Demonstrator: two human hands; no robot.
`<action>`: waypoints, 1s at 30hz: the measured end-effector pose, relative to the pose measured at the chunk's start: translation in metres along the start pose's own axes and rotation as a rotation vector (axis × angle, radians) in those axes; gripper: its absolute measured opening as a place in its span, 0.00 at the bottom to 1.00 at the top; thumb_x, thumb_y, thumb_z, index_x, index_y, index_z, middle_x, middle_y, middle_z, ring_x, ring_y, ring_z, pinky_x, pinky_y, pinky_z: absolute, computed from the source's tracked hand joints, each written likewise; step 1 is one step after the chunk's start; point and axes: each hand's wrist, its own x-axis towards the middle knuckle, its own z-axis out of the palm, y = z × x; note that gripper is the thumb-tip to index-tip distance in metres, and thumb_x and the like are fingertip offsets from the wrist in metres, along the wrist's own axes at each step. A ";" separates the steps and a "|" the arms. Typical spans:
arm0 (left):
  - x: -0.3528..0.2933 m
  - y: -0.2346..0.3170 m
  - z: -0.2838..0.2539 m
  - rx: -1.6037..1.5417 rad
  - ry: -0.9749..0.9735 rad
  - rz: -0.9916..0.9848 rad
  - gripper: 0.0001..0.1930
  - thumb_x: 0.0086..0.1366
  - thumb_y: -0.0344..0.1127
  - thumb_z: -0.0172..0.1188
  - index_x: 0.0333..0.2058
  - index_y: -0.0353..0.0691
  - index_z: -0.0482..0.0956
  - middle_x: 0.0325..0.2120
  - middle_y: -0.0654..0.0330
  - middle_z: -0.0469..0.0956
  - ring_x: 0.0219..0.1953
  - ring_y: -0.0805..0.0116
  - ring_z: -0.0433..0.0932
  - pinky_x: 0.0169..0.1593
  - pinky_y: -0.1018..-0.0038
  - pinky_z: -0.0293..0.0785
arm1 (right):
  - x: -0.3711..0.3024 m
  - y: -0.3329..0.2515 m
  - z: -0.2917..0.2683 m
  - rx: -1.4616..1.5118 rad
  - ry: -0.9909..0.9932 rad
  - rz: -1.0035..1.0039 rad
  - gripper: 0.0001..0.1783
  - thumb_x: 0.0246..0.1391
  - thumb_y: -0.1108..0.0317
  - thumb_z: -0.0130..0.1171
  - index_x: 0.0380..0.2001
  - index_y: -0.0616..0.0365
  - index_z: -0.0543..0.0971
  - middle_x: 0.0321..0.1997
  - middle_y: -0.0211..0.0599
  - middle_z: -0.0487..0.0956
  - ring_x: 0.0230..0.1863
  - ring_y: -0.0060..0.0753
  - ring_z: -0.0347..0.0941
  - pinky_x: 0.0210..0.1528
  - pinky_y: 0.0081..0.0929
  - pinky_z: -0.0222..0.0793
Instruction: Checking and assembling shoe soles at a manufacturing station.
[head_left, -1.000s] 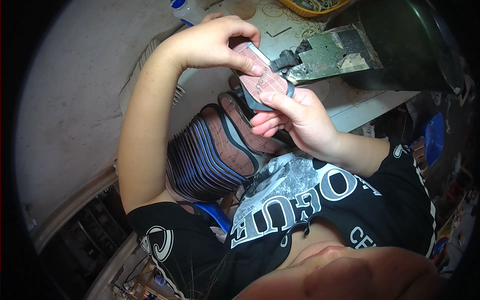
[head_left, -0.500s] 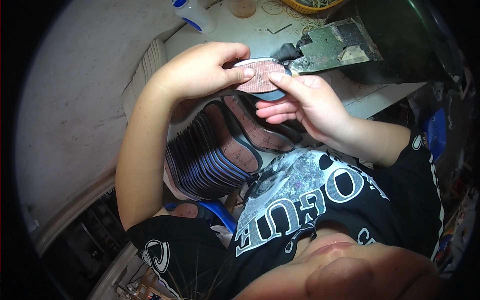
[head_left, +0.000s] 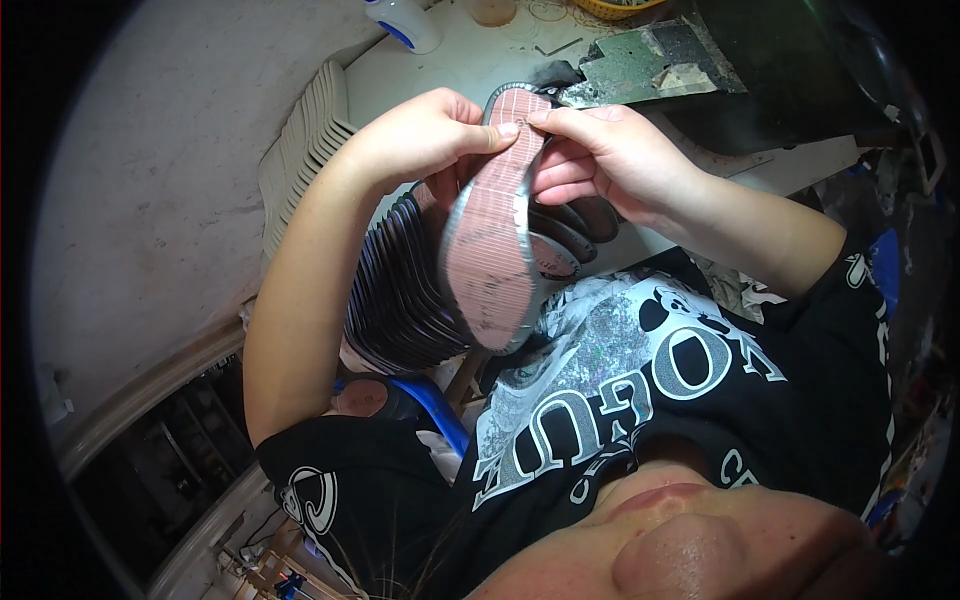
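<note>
Head view: sole (head_left: 490, 260) near worktop (head_left: 480, 65), one end pinched in closed fingers (head_left: 567, 190) of left hand (head_left: 430, 137) and right hand (head_left: 625, 160), undergrip partly hidden, presumably keeping its face clear; stack (head_left: 400, 290) alongside.

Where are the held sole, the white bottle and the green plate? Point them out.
Held sole (head_left: 495, 222), head view: pink face.
White bottle (head_left: 412, 22), head view: body.
Green plate (head_left: 620, 68), head view: top surface.

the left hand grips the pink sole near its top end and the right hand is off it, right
Not quite: the right hand isn't off it. The head view shows its thumb pressing the pink sole too. The left hand does grip it near its top end.
</note>
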 end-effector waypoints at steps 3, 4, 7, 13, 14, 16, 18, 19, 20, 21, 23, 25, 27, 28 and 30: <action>-0.002 0.003 0.011 -0.152 0.004 -0.027 0.21 0.63 0.49 0.61 0.21 0.37 0.75 0.12 0.59 0.75 0.09 0.74 0.71 0.13 0.81 0.66 | -0.010 -0.008 -0.004 -0.019 -0.009 -0.022 0.18 0.57 0.58 0.59 0.39 0.65 0.77 0.34 0.40 0.81 0.32 0.27 0.80 0.33 0.20 0.78; -0.003 0.001 0.014 -0.259 0.005 -0.026 0.22 0.63 0.50 0.61 0.20 0.37 0.75 0.10 0.57 0.75 0.07 0.73 0.70 0.11 0.82 0.64 | -0.012 -0.008 -0.005 -0.031 0.004 -0.021 0.17 0.57 0.58 0.59 0.37 0.64 0.79 0.33 0.37 0.81 0.32 0.23 0.79 0.33 0.18 0.75; 0.000 -0.004 0.019 -0.342 -0.036 -0.030 0.25 0.64 0.52 0.60 0.17 0.37 0.74 0.06 0.57 0.72 0.04 0.74 0.67 0.09 0.82 0.61 | -0.013 -0.002 -0.023 -0.218 -0.108 -0.016 0.17 0.56 0.58 0.61 0.35 0.64 0.80 0.32 0.34 0.81 0.31 0.19 0.77 0.33 0.17 0.72; 0.000 -0.009 0.016 -0.358 0.017 -0.019 0.26 0.63 0.54 0.59 0.14 0.39 0.73 0.04 0.61 0.69 0.03 0.77 0.62 0.10 0.82 0.58 | -0.058 -0.015 -0.047 -0.381 -0.317 0.146 0.19 0.55 0.60 0.64 0.39 0.68 0.80 0.36 0.35 0.82 0.36 0.18 0.75 0.41 0.19 0.71; 0.001 -0.011 0.014 -0.344 0.019 -0.008 0.26 0.63 0.54 0.60 0.14 0.39 0.73 0.04 0.62 0.68 0.04 0.77 0.62 0.11 0.81 0.58 | -0.059 -0.008 -0.052 -0.321 -0.262 0.123 0.18 0.55 0.60 0.64 0.39 0.68 0.80 0.36 0.35 0.82 0.36 0.18 0.75 0.41 0.19 0.71; 0.002 -0.008 0.013 -0.337 0.059 -0.001 0.26 0.62 0.54 0.60 0.13 0.40 0.72 0.04 0.64 0.66 0.04 0.78 0.61 0.11 0.81 0.58 | -0.060 -0.002 -0.049 -0.221 -0.160 0.076 0.18 0.55 0.61 0.63 0.39 0.68 0.80 0.36 0.36 0.82 0.36 0.19 0.76 0.41 0.19 0.71; 0.004 -0.006 0.010 -0.332 0.101 0.005 0.27 0.62 0.55 0.61 0.13 0.41 0.72 0.03 0.67 0.64 0.04 0.79 0.59 0.12 0.81 0.58 | -0.054 0.000 -0.040 -0.200 -0.128 0.037 0.18 0.56 0.61 0.63 0.38 0.68 0.80 0.36 0.36 0.82 0.36 0.19 0.76 0.41 0.19 0.71; 0.006 -0.006 0.006 -0.319 0.124 0.001 0.26 0.62 0.55 0.61 0.13 0.41 0.72 0.03 0.68 0.63 0.05 0.80 0.59 0.12 0.81 0.59 | -0.052 0.002 -0.036 -0.179 -0.099 -0.004 0.18 0.56 0.61 0.63 0.38 0.68 0.80 0.35 0.36 0.82 0.36 0.19 0.76 0.40 0.18 0.71; 0.008 -0.007 0.003 -0.306 0.148 -0.003 0.26 0.62 0.55 0.61 0.13 0.42 0.72 0.03 0.69 0.62 0.05 0.80 0.59 0.13 0.81 0.60 | -0.048 0.004 -0.036 -0.182 -0.096 -0.002 0.18 0.56 0.61 0.63 0.38 0.68 0.80 0.35 0.36 0.82 0.36 0.19 0.76 0.40 0.18 0.71; 0.010 -0.008 0.000 -0.308 0.152 0.000 0.26 0.62 0.55 0.61 0.13 0.42 0.72 0.03 0.69 0.62 0.05 0.80 0.59 0.13 0.81 0.60 | -0.041 0.006 -0.036 -0.179 -0.100 0.002 0.17 0.56 0.61 0.62 0.38 0.68 0.80 0.36 0.36 0.82 0.36 0.20 0.76 0.40 0.18 0.71; 0.012 -0.011 -0.007 -0.343 0.233 0.046 0.25 0.61 0.55 0.62 0.14 0.42 0.72 0.04 0.70 0.61 0.06 0.81 0.58 0.13 0.82 0.60 | -0.031 0.004 -0.026 -0.183 -0.112 0.001 0.17 0.57 0.61 0.62 0.38 0.68 0.80 0.36 0.37 0.82 0.36 0.20 0.76 0.40 0.19 0.72; 0.010 -0.024 -0.010 -0.370 0.287 0.079 0.23 0.63 0.52 0.60 0.17 0.42 0.72 0.04 0.71 0.61 0.06 0.82 0.58 0.13 0.83 0.61 | -0.020 0.003 -0.005 -0.018 -0.128 -0.058 0.18 0.58 0.61 0.60 0.39 0.69 0.80 0.35 0.37 0.82 0.36 0.21 0.77 0.40 0.19 0.72; 0.010 -0.044 -0.017 -0.556 0.246 0.252 0.21 0.66 0.49 0.57 0.19 0.41 0.73 0.05 0.72 0.62 0.06 0.83 0.59 0.14 0.84 0.63 | -0.021 0.010 0.009 -0.286 -0.206 -0.126 0.16 0.60 0.60 0.58 0.38 0.65 0.80 0.34 0.33 0.82 0.34 0.20 0.76 0.37 0.21 0.72; 0.003 -0.057 -0.016 -0.631 0.124 0.291 0.19 0.68 0.45 0.55 0.20 0.41 0.73 0.06 0.70 0.65 0.06 0.83 0.59 0.14 0.84 0.64 | -0.028 0.017 0.017 -0.406 -0.268 -0.279 0.16 0.60 0.60 0.58 0.38 0.64 0.79 0.32 0.33 0.82 0.32 0.20 0.75 0.37 0.22 0.72; -0.015 -0.078 0.000 -0.715 0.200 0.318 0.18 0.69 0.43 0.54 0.22 0.40 0.73 0.09 0.68 0.69 0.07 0.83 0.61 0.17 0.85 0.65 | -0.028 0.032 0.024 -0.570 -0.355 -0.470 0.17 0.60 0.58 0.57 0.36 0.65 0.78 0.25 0.36 0.80 0.28 0.20 0.74 0.34 0.24 0.70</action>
